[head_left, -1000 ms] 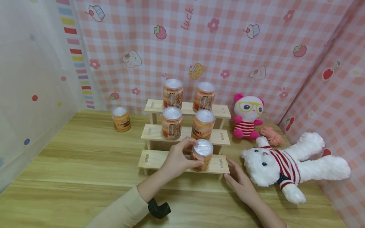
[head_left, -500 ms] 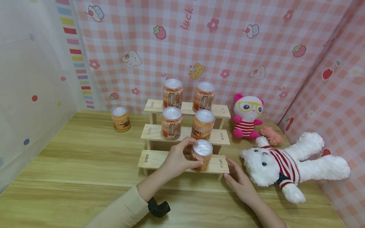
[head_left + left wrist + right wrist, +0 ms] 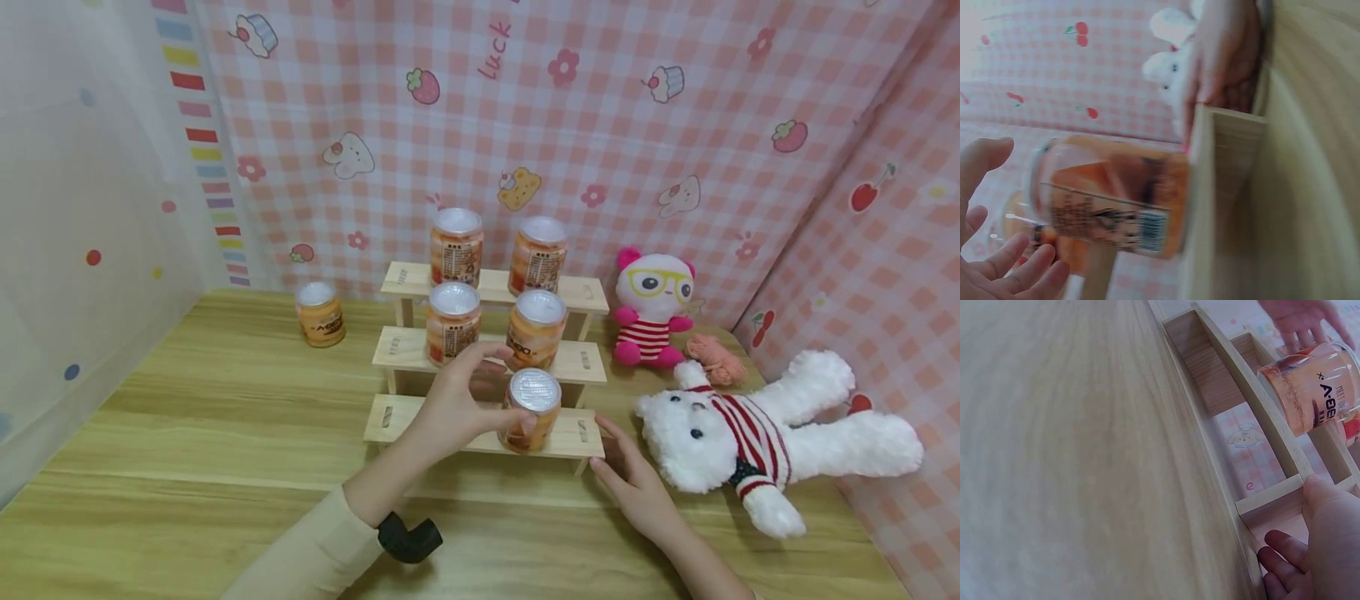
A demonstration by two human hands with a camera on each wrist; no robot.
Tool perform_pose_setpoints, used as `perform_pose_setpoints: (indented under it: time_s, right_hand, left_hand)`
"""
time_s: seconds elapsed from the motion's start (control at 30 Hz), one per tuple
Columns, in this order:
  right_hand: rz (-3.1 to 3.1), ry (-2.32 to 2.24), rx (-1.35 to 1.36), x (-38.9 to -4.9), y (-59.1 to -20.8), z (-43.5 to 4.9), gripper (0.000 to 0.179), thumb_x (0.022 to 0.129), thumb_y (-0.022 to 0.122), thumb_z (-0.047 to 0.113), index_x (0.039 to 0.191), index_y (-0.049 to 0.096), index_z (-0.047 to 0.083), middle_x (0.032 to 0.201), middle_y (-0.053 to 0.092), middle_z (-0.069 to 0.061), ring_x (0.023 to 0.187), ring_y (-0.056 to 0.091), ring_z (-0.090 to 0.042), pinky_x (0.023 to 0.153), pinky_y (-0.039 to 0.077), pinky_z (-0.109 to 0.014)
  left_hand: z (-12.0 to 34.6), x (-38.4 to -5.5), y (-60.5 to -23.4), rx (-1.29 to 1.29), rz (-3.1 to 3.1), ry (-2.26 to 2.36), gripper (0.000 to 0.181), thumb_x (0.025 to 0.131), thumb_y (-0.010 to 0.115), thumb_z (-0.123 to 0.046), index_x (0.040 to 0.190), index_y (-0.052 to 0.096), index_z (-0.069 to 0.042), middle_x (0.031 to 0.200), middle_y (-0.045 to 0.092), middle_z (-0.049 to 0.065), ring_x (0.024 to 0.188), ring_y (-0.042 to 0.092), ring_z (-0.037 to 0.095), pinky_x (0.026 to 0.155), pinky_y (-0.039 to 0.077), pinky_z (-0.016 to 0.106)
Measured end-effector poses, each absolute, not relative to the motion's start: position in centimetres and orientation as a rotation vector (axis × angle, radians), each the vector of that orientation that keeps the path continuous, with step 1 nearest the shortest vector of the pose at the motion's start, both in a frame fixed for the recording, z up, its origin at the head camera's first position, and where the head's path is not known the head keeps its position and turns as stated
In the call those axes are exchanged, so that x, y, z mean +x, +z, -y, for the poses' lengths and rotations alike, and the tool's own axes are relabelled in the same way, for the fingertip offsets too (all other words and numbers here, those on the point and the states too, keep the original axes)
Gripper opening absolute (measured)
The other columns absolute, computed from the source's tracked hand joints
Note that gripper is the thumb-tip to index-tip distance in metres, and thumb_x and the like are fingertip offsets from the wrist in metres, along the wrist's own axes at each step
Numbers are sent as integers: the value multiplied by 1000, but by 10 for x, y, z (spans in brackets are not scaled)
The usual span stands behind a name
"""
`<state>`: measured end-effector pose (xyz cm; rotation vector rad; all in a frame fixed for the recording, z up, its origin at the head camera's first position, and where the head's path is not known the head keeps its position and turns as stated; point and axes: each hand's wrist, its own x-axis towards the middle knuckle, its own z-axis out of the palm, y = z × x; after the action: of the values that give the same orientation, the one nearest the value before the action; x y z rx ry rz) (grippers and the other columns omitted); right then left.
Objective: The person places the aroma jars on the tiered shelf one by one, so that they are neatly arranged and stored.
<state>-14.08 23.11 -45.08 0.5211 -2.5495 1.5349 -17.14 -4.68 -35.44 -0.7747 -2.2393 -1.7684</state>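
On the lowest tier of a three-step wooden display stand (image 3: 442, 417) stands an orange can (image 3: 534, 421) with a clear lid. My left hand (image 3: 465, 404) is spread beside that can, thumb near its front. A gap between the fingers and the can (image 3: 1116, 194) shows in the left wrist view. My right hand (image 3: 633, 483) holds the right end of the lowest tier, its thumb against the board's edge and its fingers (image 3: 1285, 550) curled by the end support. Two similar cans (image 3: 453, 325) stand on the middle tier and two more cans (image 3: 457, 250) on the top one.
One more orange can (image 3: 321, 315) stands on the wooden table (image 3: 225, 450) to the left. Right of the stand sit a pink panda plush (image 3: 651, 312), a bundle of peach yarn (image 3: 716, 358) and a white plush (image 3: 757, 433) lying down. A checked curtain (image 3: 390, 150) hangs behind.
My left hand has let go of the can on the lowest tier, its fingers lifting and spreading to the left. The can stays in place, and my right hand has not visibly moved.
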Motion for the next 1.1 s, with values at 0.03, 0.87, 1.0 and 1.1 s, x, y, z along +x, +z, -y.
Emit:
perform_pose_setpoints:
  time_s: [0.03,0.87,1.0,1.1]
  right_hand:
    - [2547,1539,524,-141,-451,-231,54,96,57,4,145,36,7,115,62,-15,105,58,-21,88,46,-25]
    - [2526,1543,541,-140,-450,-230,53,95,57,3,145,37,5,114,62,-17,104,58,-15,86,45,-20]
    - [2523,1539,546,-140,-450,-230,53,95,57,3,145,37,5,113,62,-17,103,58,-15,86,45,-20]
    - [2523,1535,548,-140,-450,-230,53,95,57,3,145,37,5,113,62,-17,103,58,-15,86,45,-20]
  left_hand:
    - [49,-171,-351,-786,2222,-1760,67,67,89,-13,124,54,-8,120,57,7,105,59,21,86,50,36]
    - [140,-186,-301,-448,1926,-1572,61,71,84,-1,124,55,-3,117,61,8,107,58,22,90,48,39]
    - [158,-195,-304,-350,1922,-1532,58,73,83,-3,124,55,-5,116,62,9,105,58,21,89,48,37]
    - [170,-201,-308,-277,1924,-1533,58,74,82,-4,125,55,-7,117,60,7,104,57,22,88,48,33]
